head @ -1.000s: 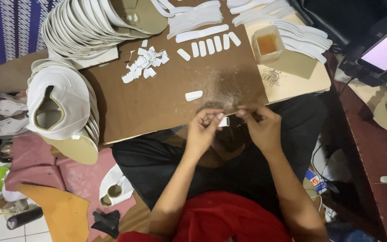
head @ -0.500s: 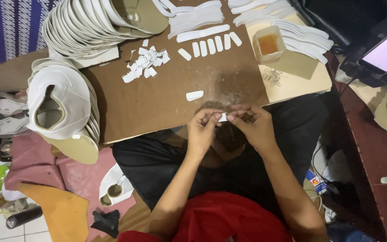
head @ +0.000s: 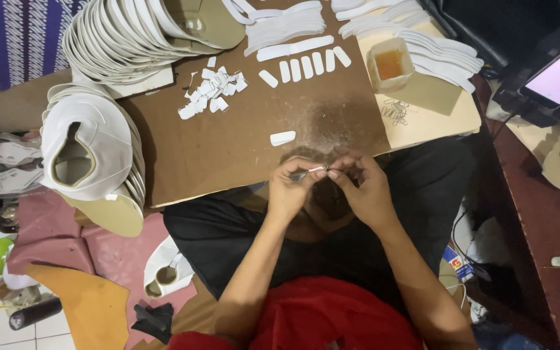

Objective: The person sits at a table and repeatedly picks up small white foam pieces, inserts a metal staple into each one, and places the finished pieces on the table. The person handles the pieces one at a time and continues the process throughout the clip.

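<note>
While pinching over the lap: both hands meet at the brown board's (head: 241,149) near edge
Left hand (head: 291,189): fingertips closed on small white strip (head: 317,169)
Right hand (head: 364,188): nipping the strip's other end
Handling: looks light, thin, bendy; best gripped by the ends
Nearby: loose white piece (head: 282,137) just beyond

I see a brown board (head: 228,142) scattered with white strips (head: 306,66) and white scraps (head: 212,94). The cup (head: 390,63) holds amber liquid. White and beige shoe pieces (head: 92,155) sit left; a blue patterned cloth (head: 14,39) is behind, red shirt (head: 319,317) below.
</note>
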